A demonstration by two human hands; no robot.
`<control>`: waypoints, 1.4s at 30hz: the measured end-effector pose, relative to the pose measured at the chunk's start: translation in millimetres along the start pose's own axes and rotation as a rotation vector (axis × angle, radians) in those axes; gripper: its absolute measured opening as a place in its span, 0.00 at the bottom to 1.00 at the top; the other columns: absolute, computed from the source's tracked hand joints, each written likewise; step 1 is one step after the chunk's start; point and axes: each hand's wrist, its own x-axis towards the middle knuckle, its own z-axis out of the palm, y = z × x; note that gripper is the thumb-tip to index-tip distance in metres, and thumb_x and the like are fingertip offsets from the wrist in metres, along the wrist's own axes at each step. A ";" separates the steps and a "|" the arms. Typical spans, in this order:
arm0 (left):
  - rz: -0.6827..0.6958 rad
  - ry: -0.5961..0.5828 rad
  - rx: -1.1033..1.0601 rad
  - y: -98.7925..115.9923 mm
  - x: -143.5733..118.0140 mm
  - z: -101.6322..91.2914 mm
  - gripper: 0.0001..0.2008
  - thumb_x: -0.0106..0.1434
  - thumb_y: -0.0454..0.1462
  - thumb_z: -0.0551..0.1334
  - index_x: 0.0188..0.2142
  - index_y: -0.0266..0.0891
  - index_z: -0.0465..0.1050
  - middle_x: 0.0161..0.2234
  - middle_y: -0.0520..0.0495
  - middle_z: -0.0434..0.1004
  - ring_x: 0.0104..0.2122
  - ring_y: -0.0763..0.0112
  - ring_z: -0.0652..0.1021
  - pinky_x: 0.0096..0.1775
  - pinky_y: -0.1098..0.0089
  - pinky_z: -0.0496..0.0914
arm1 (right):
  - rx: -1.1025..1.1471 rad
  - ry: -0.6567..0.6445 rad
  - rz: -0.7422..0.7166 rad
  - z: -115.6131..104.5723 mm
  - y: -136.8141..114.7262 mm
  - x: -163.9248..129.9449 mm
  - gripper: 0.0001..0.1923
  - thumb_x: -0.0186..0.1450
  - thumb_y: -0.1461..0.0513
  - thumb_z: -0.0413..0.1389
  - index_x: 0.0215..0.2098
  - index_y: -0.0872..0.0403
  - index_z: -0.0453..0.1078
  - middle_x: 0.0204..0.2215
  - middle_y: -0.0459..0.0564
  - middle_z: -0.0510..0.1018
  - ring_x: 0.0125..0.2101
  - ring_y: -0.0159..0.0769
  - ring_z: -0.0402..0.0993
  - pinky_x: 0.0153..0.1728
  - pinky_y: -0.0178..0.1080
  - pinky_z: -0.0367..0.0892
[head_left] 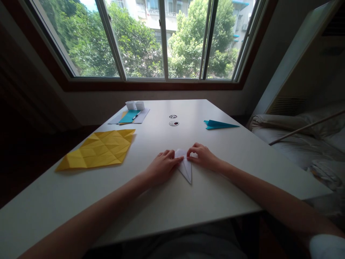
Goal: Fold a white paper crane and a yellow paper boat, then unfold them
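A small white folded paper (185,169) lies on the table in front of me, its narrow point towards me. My left hand (164,165) is closed on its left side, with the thumb laid across the folds. At the upper right edge, my right hand (202,155) pinches the paper between thumb and curled fingers. Crease lines run down the paper to its tip. Part of its upper end is covered by my fingers.
On the white table (151,212) lie a creased yellow sheet (102,149) at left and a blue paper plane (219,125) at right. Farther back are stacked papers (129,117), a pen (136,115), white paper boxes (134,105) and two round discs (174,123).
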 end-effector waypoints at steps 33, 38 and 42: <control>-0.273 0.120 -0.367 -16.4 11.7 11.2 0.07 0.57 0.34 0.58 0.37 0.41 0.70 0.33 0.52 0.76 0.39 0.66 0.71 0.40 0.66 0.64 | 0.289 -0.039 0.023 -1.0 1.9 8.5 0.08 0.56 0.62 0.56 0.35 0.54 0.70 0.28 0.46 0.75 0.28 0.30 0.69 0.30 0.33 0.63; -0.168 0.085 -0.240 -16.3 10.7 4.2 0.05 0.59 0.34 0.57 0.31 0.41 0.72 0.32 0.51 0.76 0.39 0.67 0.70 0.41 0.66 0.62 | 0.188 0.008 -0.167 2.0 7.4 9.7 0.01 0.57 0.64 0.56 0.29 0.54 0.70 0.28 0.46 0.75 0.32 0.32 0.68 0.35 0.35 0.63; 0.041 0.053 -0.058 -14.3 7.5 -6.4 0.09 0.63 0.33 0.54 0.34 0.41 0.73 0.33 0.49 0.75 0.41 0.67 0.68 0.42 0.66 0.59 | 0.065 -0.014 -0.375 -3.5 7.9 8.0 0.05 0.61 0.64 0.53 0.32 0.53 0.72 0.31 0.49 0.76 0.36 0.34 0.66 0.39 0.36 0.62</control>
